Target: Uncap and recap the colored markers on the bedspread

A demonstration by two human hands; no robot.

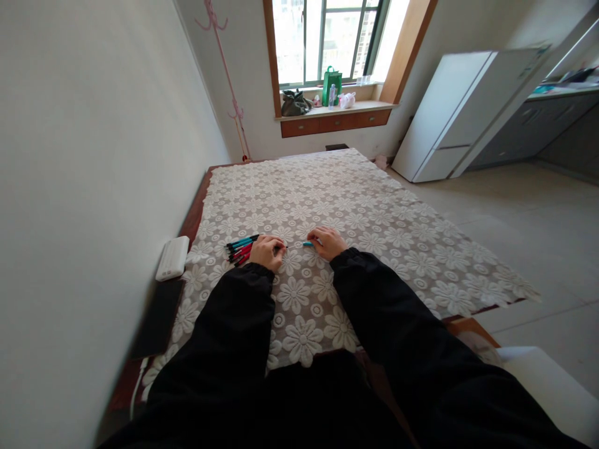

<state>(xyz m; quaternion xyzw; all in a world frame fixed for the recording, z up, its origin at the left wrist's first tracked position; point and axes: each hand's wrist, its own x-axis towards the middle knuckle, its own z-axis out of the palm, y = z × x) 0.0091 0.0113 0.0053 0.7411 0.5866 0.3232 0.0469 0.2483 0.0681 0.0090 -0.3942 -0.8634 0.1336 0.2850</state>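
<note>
Two grasps noted above a flower-patterned tablecloth (303, 337)

The left hand (266, 252), just left of the frame's centre, has thumb and fingers pinched on a small dark piece (286, 247); only its end shows, and its type cannot be determined. The right hand (328, 242), just right of centre, grips a light blue piece (307, 244) that projects from the fingertips toward the left. The hands are apart, with tablecloth visible between them. A group of pens (239, 251), teal above and red below, lies left of centre, just beside the left hand; contact with that hand cannot be confirmed. At the left of the frame, a white box-shaped device (172, 258) sits near a flat black object (160, 318), with a white cable (137, 388) at lower left. A green bag (332, 86) stands on the windowsill (367, 105) at upper centre; a white refrigerator (449, 115) occupies the upper right
</note>
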